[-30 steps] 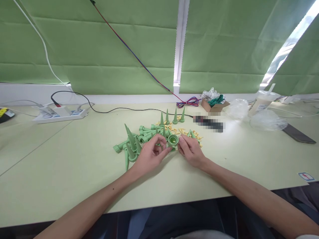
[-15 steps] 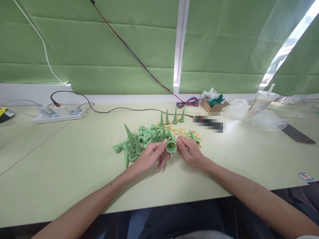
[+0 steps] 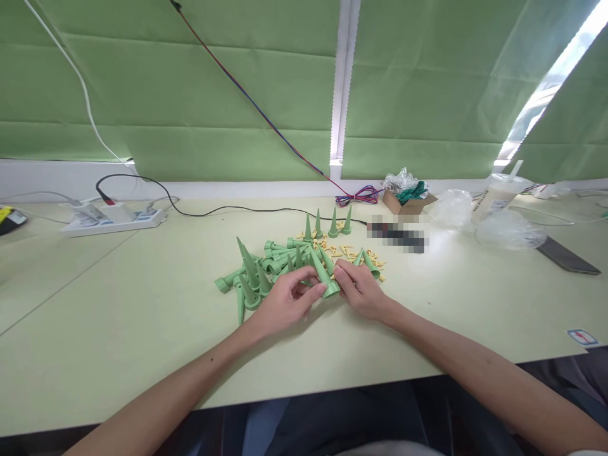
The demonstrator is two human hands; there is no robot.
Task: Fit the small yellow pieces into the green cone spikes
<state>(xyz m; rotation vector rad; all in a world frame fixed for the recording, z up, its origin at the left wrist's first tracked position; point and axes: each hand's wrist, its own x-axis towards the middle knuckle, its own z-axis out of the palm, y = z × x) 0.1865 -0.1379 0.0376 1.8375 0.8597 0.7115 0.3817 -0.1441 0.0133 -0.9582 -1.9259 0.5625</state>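
A green cone [image 3: 323, 273] is tilted between my hands, its tip pointing up and left and its wide end toward me. My left hand [image 3: 291, 294] grips it near the wide end with thumb and fingers. Close against the cone's right side, my right hand [image 3: 360, 288] is closed in a pinch; whatever it holds is hidden by the fingers. Behind my left hand lies a pile of green cones [image 3: 247, 266], some upright, some on their sides. Small yellow pieces [image 3: 349, 251] are scattered behind my right hand.
Several green cones [image 3: 333, 225] stand behind the pile. A black cable [image 3: 228, 207] runs from a power strip [image 3: 137, 220] to a blurred dark object [image 3: 399, 237]. Farther right are a small cardboard box [image 3: 409, 204], plastic bags [image 3: 510, 230], a cup [image 3: 496, 196] and a phone [image 3: 569, 255].
The held cone has turned from showing its open end to lying tilted, tip up and left. My left hand's fingers have curled and shifted; my right hand has barely moved.
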